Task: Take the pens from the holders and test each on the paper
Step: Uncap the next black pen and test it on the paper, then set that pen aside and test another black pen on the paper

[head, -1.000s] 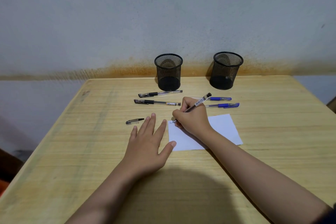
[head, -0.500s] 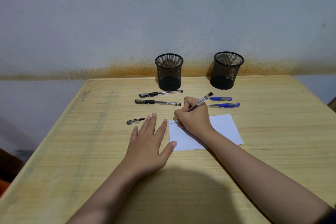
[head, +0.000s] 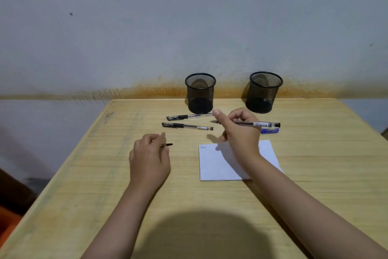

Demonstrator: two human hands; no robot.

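Two hands are over the bench. The right hand's [head: 239, 132] fingers [head: 232, 116] are curled round an uncapped clear pen [head: 257, 124], thumb raised, holding it roughly level above the bench with its tip pointing toward the left edge and its black end toward the right edge. The hand hangs over the far left part of the white paper [head: 220, 164], its shadow falling on the sheet. A small scribble [head: 203, 147] marks the paper's far left corner.

The left hand [head: 149, 155] sits left of the paper, its fingers [head: 144, 140] curled over the pen cap [head: 167, 144]; only the cap's clip end shows past them, and I cannot tell whether they pinch it or merely rest over it.

Beyond the hands, two capped black pens lie side by side, the farther one [head: 189, 116] just in front of the left mesh holder [head: 200, 92], the nearer one [head: 186, 126] close behind it toward the front edge. A blue pen [head: 269, 131] peeks out beyond the right hand, under the held pen's rear end. The right mesh holder [head: 263, 91] stands near the far edge, well apart from the left one, both upright and with no pens inside. The bench [head: 105, 185] is pale wood, set against a grey wall [head: 147, 27] with a rusty stain along its base.
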